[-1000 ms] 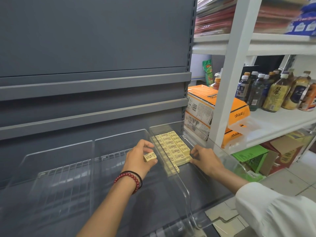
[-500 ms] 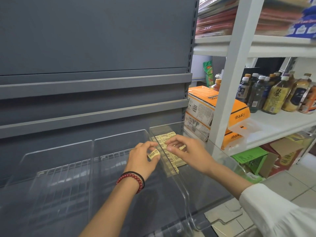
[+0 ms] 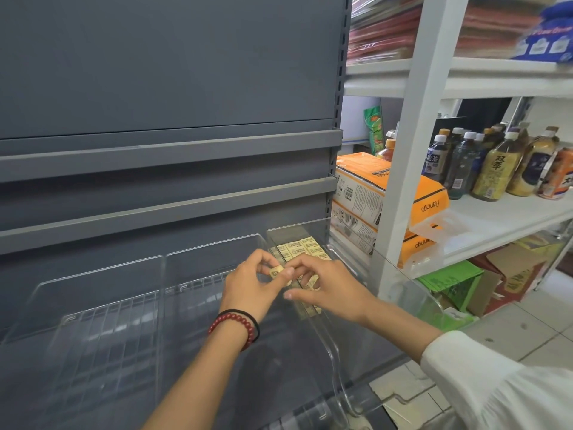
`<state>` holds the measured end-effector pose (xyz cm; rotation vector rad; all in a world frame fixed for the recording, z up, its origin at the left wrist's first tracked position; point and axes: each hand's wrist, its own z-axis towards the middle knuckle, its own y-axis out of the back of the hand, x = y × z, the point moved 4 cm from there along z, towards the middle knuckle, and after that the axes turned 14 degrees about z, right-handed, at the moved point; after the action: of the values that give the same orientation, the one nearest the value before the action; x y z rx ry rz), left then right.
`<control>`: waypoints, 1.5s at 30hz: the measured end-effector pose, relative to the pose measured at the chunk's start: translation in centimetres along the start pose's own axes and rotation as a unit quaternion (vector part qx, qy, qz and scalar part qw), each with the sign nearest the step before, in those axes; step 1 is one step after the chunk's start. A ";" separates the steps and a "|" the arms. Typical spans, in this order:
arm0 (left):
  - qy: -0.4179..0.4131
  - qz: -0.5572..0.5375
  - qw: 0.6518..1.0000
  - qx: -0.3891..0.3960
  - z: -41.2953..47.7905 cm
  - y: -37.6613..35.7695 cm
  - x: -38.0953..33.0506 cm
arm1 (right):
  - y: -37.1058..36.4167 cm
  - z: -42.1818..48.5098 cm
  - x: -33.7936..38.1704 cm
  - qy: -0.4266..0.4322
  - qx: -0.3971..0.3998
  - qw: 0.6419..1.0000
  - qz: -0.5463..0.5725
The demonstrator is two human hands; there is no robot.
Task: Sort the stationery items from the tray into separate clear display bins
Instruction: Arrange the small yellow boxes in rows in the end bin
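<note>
left hand (image 3: 251, 287) pinches one little yellow eraser (image 3: 277, 270) just over the rightmost clear bin (image 3: 294, 231) with the packed eraser rows (image 3: 299, 248), and the right hand (image 3: 328, 287) has curled fingertips touching it, can't tell if they're gripping

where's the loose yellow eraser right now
Head view, centre: the loose yellow eraser is pinched by the left hand, the right hand touching it, just left of the eraser-filled bin.

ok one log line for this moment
left hand: pinches small yellow block | right hand: touches same block | clear bin: rows of yellow blocks inside
</note>
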<state>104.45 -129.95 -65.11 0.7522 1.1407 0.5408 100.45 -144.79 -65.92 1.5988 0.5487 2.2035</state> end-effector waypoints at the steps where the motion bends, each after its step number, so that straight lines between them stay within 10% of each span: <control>1: -0.002 0.003 1.000 0.004 -0.1 0.0 -0.1 | 0.0 0.0 0.1 0.009 -0.005 1.000 0.000; 10: -0.048 0.146 0.988 0.021 -0.5 0.5 -0.5 | 2.3 -0.1 -1.2 -0.016 -0.080 0.997 -0.006; 21: -0.109 0.365 0.924 0.020 -0.1 0.5 -0.3 | 5.2 -1.9 -8.0 -0.261 -0.172 0.946 -0.086; 45: -0.087 0.355 0.930 0.049 -0.1 0.2 -0.1 | 4.3 -2.1 -8.4 -0.267 -0.169 0.939 -0.136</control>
<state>104.29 -129.84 -64.96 1.2851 0.7084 1.0015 100.61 -152.86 -71.17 1.7078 0.1983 1.4754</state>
